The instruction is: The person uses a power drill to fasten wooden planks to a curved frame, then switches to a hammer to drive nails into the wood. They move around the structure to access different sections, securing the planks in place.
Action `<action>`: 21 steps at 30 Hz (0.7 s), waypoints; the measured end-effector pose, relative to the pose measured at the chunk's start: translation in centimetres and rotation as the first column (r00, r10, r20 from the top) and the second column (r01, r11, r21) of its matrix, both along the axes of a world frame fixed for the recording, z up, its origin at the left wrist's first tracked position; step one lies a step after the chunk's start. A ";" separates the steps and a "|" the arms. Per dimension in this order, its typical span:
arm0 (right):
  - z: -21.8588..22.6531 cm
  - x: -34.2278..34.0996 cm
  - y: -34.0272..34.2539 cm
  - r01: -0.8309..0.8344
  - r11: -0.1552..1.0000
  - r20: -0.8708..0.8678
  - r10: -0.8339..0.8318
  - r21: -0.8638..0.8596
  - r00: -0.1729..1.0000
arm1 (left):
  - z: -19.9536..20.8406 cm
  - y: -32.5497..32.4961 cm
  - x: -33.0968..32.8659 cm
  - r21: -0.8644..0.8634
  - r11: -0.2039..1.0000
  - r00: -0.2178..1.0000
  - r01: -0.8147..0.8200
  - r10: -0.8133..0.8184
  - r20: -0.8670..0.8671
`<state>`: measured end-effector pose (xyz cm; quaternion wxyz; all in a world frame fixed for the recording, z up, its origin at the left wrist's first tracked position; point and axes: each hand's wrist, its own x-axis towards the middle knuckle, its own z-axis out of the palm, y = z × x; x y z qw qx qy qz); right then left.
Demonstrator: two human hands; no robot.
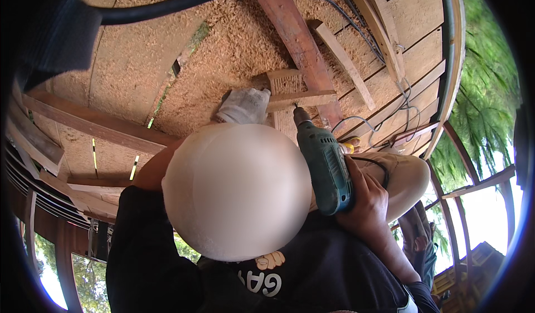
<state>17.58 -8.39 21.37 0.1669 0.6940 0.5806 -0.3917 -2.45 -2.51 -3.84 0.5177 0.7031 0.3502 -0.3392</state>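
My right hand (pixel 369 195) is wrapped around the handle of a teal corded power drill (pixel 325 165). The drill's thin bit points away from me, its tip at the near edge of a narrow wooden strip (pixel 312 98); whether it touches the wood I cannot tell. At the strip's left end, my left hand (pixel 243 105), in a whitish work glove, is closed on the wood. The strip lies across a wider wooden block (pixel 285 81). A large round pale shape (pixel 237 193) fills the middle of the view and hides my left wrist.
A reddish-brown beam (pixel 292 34) runs beyond the block. Wood shavings (pixel 234 45) cover the plank floor. Loose wood pieces (pixel 345 62) and dark cables (pixel 409 98) lie to the right. Another beam (pixel 89 120) lies at left. A black hose-like tube (pixel 173 6) crosses the top left.
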 end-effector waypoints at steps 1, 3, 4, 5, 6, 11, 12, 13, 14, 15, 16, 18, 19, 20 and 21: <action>0.0 0.0 0.0 0.001 1.000 0.000 -0.001 -0.008 1.000 | 0.0 0.0 0.0 -0.001 1.000 1.000 0.003 -0.003 -0.001; -0.1 0.1 0.1 -0.010 1.000 0.001 0.010 -0.011 1.000 | -0.1 -0.1 0.0 0.000 1.000 1.000 0.006 -0.006 0.002; 0.0 0.1 0.1 -0.022 1.000 0.001 0.022 -0.007 1.000 | -0.1 -0.1 0.0 -0.001 1.000 1.000 0.007 -0.007 0.005; 0.0 0.2 0.2 -0.042 0.999 -0.002 0.042 0.002 0.999 | -0.2 0.0 0.0 0.001 1.000 1.000 0.007 -0.007 0.008; 0.0 0.2 0.3 -0.028 1.000 -0.007 0.028 0.001 1.000 | -0.2 0.0 0.0 -0.003 1.000 1.000 0.008 -0.008 0.001; 0.0 0.2 0.6 -0.017 0.998 0.002 0.017 -0.053 1.000 | -0.1 0.0 0.0 -0.005 1.000 1.000 -0.001 0.001 -0.003; 0.0 0.2 0.6 -0.022 0.999 0.003 0.022 -0.039 1.000 | -0.1 0.0 0.0 0.000 1.000 1.000 -0.009 0.009 0.001; 0.0 0.1 0.7 -0.028 0.999 0.002 0.028 -0.024 1.000 | 0.0 0.1 0.0 0.006 1.000 1.000 -0.019 0.019 0.004; 0.0 0.1 0.7 -0.037 0.999 -0.005 0.037 -0.013 0.999 | 0.0 0.1 0.1 0.009 1.000 1.000 -0.027 0.027 0.007; 0.1 0.1 0.8 -0.034 0.999 0.006 0.034 -0.036 0.999 | 0.1 0.1 0.1 -0.003 0.999 0.999 -0.032 0.032 -0.010; 0.1 0.2 0.9 -0.035 0.998 0.009 0.035 -0.057 0.999 | 0.1 0.2 0.1 -0.012 0.999 0.999 -0.038 0.037 -0.027; 0.2 0.2 1.1 -0.033 0.997 0.007 0.033 -0.075 0.999 | 0.2 0.3 0.2 -0.020 0.999 0.999 -0.035 0.034 -0.033; 0.2 0.2 1.2 -0.031 0.997 -0.002 0.031 -0.073 1.000 | 0.2 0.4 0.2 -0.021 0.999 0.999 -0.027 0.026 -0.026; 0.2 0.2 1.3 -0.023 0.997 -0.007 0.022 -0.078 1.000 | 0.3 0.4 0.2 -0.024 1.000 1.000 -0.018 0.018 -0.020; 0.3 0.2 1.4 0.005 0.992 -0.014 -0.007 -0.127 1.000 | 0.3 0.5 0.2 -0.011 1.000 1.000 -0.017 0.017 -0.013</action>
